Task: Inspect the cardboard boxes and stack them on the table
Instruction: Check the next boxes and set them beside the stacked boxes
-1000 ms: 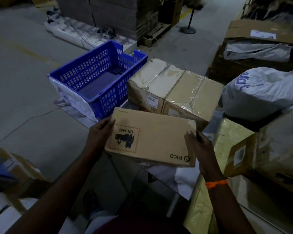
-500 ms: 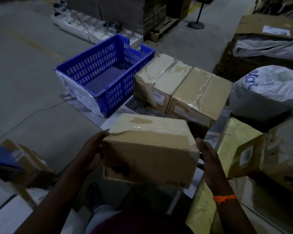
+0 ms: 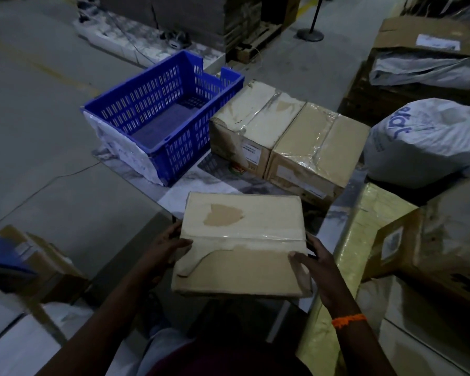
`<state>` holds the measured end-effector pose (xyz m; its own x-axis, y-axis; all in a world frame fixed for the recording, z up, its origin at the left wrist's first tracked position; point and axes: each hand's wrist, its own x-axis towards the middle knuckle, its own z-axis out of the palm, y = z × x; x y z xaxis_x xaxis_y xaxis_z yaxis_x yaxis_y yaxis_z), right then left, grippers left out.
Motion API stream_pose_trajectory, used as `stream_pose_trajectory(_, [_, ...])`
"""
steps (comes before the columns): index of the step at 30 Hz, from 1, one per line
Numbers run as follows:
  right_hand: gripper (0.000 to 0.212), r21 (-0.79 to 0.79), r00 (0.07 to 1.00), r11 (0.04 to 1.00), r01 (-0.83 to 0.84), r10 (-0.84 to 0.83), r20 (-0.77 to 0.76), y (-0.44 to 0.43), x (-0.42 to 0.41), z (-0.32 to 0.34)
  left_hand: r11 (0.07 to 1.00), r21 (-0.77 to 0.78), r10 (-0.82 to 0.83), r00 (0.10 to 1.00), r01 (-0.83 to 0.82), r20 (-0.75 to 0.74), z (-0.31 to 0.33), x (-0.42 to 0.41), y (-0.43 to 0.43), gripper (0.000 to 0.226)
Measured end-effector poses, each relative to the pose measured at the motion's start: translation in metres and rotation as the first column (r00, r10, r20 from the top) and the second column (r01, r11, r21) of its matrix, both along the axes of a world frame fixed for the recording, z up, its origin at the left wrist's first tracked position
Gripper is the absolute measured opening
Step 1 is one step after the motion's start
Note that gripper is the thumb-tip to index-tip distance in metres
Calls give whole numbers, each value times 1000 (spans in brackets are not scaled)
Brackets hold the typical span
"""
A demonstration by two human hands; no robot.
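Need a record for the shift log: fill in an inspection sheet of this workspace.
Surface: marbled table, dimly lit.
Job's things: held cardboard box, taped, top paper torn; behind it a torn-topped cardboard box beside a glossy-taped cardboard box.
Clutter: blue crate; white sack; yellow-wrapped package.
Hands: left hand and right hand grip the held cardboard box at its ends.
Cables: thin line across the floor, cable or crack unclear.
Surroundings: concrete floor; stacked pallet; stanchion post.
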<state>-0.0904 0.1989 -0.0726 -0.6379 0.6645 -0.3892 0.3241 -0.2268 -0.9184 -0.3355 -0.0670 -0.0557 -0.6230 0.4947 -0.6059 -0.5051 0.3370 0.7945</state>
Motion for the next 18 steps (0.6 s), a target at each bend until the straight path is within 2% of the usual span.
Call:
stream_pose_trajectory(4, [42, -56, 995, 994, 94, -91, 50, 12, -11, 4, 995, -53, 83, 996, -85, -41, 3, -2, 12, 44])
stream_pose_trajectory(6, [41, -64, 991, 990, 124, -121, 53, 19, -19, 4, 992, -70, 101, 990, -109, -102, 0, -7, 17, 51])
stream_pose_trajectory(8, [42, -76, 989, 987, 142, -139, 47, 26, -30, 6, 993, -85, 74, 988, -86, -135, 2, -13, 26, 58])
stream_pose_trajectory(13, [22, -65, 994, 994, 92, -88, 63, 36, -57, 18, 998, -61, -45, 980, 34, -192, 23, -18, 48, 47])
stream_pose_trajectory(15, [13, -37, 992, 993, 115, -113, 51, 38, -57, 25, 999, -36, 6, 981, -13, -194, 29, -18, 47, 46])
stream_pose_trajectory(18, [20, -6, 983, 984, 180, -180, -35, 37, -43, 44, 990, 34, 140, 973, -136, -186, 36, -15, 40, 48])
